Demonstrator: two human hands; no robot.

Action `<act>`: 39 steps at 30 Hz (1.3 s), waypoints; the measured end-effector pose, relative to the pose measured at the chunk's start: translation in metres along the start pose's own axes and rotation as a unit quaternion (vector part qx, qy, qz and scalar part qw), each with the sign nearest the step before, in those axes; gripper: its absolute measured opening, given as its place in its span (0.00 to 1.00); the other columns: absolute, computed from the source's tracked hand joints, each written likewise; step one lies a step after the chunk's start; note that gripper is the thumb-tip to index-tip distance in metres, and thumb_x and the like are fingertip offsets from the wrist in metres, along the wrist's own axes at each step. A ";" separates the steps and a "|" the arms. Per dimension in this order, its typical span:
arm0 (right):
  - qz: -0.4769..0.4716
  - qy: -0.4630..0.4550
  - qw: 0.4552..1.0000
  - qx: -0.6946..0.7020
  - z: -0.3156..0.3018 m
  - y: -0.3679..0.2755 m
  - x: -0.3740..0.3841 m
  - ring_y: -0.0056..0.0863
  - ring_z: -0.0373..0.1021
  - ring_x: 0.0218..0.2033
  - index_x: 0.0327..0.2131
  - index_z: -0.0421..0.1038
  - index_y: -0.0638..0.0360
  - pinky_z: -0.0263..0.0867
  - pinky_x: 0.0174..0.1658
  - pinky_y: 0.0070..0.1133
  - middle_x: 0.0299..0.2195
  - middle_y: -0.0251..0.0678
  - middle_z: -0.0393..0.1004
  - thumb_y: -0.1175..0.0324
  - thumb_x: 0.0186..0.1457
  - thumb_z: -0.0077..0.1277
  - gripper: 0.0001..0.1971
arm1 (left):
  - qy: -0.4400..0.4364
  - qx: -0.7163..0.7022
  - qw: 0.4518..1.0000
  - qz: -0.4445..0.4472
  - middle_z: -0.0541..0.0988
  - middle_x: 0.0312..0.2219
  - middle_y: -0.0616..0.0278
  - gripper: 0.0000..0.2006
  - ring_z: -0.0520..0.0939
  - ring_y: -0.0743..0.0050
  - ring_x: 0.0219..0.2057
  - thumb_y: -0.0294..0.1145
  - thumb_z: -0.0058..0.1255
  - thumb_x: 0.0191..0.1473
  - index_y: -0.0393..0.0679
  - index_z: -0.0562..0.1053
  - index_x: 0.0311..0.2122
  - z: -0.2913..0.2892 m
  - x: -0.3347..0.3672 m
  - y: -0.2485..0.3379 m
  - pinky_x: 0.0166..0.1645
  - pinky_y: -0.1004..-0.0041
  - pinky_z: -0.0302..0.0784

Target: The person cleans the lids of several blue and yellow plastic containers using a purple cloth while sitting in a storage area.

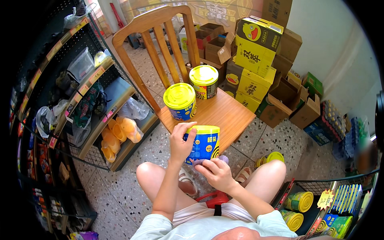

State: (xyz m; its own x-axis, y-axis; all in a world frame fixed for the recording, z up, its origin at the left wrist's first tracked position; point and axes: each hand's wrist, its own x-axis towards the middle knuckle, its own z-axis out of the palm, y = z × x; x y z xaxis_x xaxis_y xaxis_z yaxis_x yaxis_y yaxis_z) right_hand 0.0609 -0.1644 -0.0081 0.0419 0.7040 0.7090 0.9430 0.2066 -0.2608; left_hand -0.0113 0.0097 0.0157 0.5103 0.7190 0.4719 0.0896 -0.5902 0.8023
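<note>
A blue tub point(206, 143) with a yellow lid is held in front of the wooden chair point(232, 116), tilted toward me. My left hand point(182, 144) grips its upper left side, fingers over the lid's rim and thumb on the blue wall. Below, my right hand point(218, 173) is closed on a purple cloth point(223, 159) at the tub's bottom edge. On the chair seat stand another blue tub point(182, 111) with a yellow lid and, behind it to the right, a black tub point(206, 91) with a yellow lid.
Shelves point(102, 68) with bags and orange slippers point(120, 132) line the left. Yellow and black cartons point(256, 52) are stacked behind the chair. A yellow-lidded tub point(275, 157) sits on the floor by my right leg. A low rack point(298, 188) at lower right holds more tubs.
</note>
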 end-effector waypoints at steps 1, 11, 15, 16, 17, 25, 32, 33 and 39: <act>-0.006 -0.001 1.000 -0.003 0.001 -0.002 0.000 0.27 0.70 0.35 0.42 0.76 0.50 0.70 0.35 0.23 0.39 0.28 0.72 0.71 0.43 0.56 0.18 | 0.011 0.020 1.000 0.020 0.80 0.34 0.53 0.11 0.80 0.54 0.41 0.37 0.56 0.56 0.40 0.79 0.38 0.003 -0.001 -0.003 0.49 0.64 0.73; 0.034 0.040 0.998 0.034 -0.003 0.014 -0.011 0.33 0.71 0.38 0.40 0.78 0.49 0.72 0.38 0.27 0.38 0.31 0.73 0.75 0.41 0.57 0.18 | 0.012 -0.037 0.999 -0.019 0.79 0.33 0.55 0.12 0.80 0.60 0.38 0.38 0.58 0.56 0.37 0.78 0.33 -0.003 -0.002 -0.022 0.45 0.68 0.73; 0.025 0.047 0.998 0.040 0.002 0.024 -0.016 0.32 0.72 0.37 0.40 0.78 0.49 0.72 0.38 0.27 0.38 0.31 0.73 0.74 0.42 0.57 0.17 | 0.016 -0.069 0.997 -0.043 0.79 0.33 0.57 0.13 0.79 0.66 0.37 0.37 0.56 0.58 0.36 0.77 0.33 -0.007 -0.003 -0.029 0.44 0.71 0.72; 0.010 0.047 0.998 0.036 0.002 0.024 -0.015 0.31 0.72 0.37 0.40 0.78 0.49 0.72 0.37 0.27 0.38 0.30 0.73 0.73 0.42 0.57 0.17 | 0.015 -0.070 0.997 -0.041 0.79 0.32 0.58 0.13 0.79 0.68 0.36 0.37 0.56 0.59 0.35 0.77 0.33 -0.007 -0.004 -0.030 0.44 0.72 0.72; -0.005 0.047 0.998 0.031 0.001 0.024 -0.014 0.31 0.72 0.37 0.40 0.78 0.49 0.72 0.37 0.26 0.37 0.30 0.73 0.73 0.42 0.58 0.17 | 0.014 -0.070 0.997 -0.041 0.79 0.32 0.58 0.13 0.79 0.68 0.36 0.37 0.56 0.59 0.35 0.77 0.33 -0.007 -0.005 -0.031 0.44 0.72 0.72; -0.011 0.027 0.999 0.032 -0.006 0.020 -0.013 0.30 0.72 0.36 0.41 0.78 0.49 0.71 0.36 0.25 0.38 0.29 0.74 0.72 0.43 0.57 0.17 | 0.001 -0.188 0.982 -0.033 0.77 0.36 0.59 0.12 0.77 0.71 0.40 0.37 0.53 0.61 0.36 0.76 0.34 0.006 -0.010 -0.044 0.47 0.74 0.70; 0.021 -0.001 0.998 0.057 -0.015 0.023 0.011 0.33 0.72 0.36 0.39 0.77 0.51 0.71 0.37 0.28 0.37 0.31 0.74 0.74 0.42 0.58 0.16 | -0.007 -0.201 0.979 -0.030 0.77 0.35 0.59 0.11 0.77 0.71 0.40 0.36 0.53 0.60 0.38 0.76 0.33 0.006 -0.008 -0.048 0.47 0.74 0.70; 0.032 -0.003 0.998 0.060 -0.016 0.025 0.016 0.34 0.71 0.35 0.39 0.77 0.52 0.71 0.37 0.28 0.37 0.32 0.74 0.75 0.42 0.58 0.16 | -0.009 -0.194 0.981 -0.025 0.77 0.34 0.59 0.11 0.77 0.71 0.40 0.36 0.54 0.60 0.38 0.76 0.33 0.006 -0.008 -0.047 0.47 0.73 0.70; 0.057 0.034 0.997 0.036 -0.014 0.045 0.049 0.35 0.71 0.36 0.40 0.77 0.52 0.70 0.37 0.29 0.36 0.33 0.73 0.74 0.44 0.58 0.15 | -0.009 -0.168 0.986 -0.001 0.77 0.33 0.59 0.10 0.78 0.69 0.38 0.34 0.54 0.59 0.38 0.76 0.33 0.008 -0.006 -0.041 0.46 0.73 0.71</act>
State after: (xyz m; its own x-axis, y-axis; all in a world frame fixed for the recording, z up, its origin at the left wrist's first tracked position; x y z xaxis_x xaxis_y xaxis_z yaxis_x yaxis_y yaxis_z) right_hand 0.1103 -0.1306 0.0241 0.1724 0.6786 0.7140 0.9050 0.1771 -0.3868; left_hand -0.0114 0.0263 -0.0226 0.5264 0.7113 0.4658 -0.1960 -0.4315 0.8805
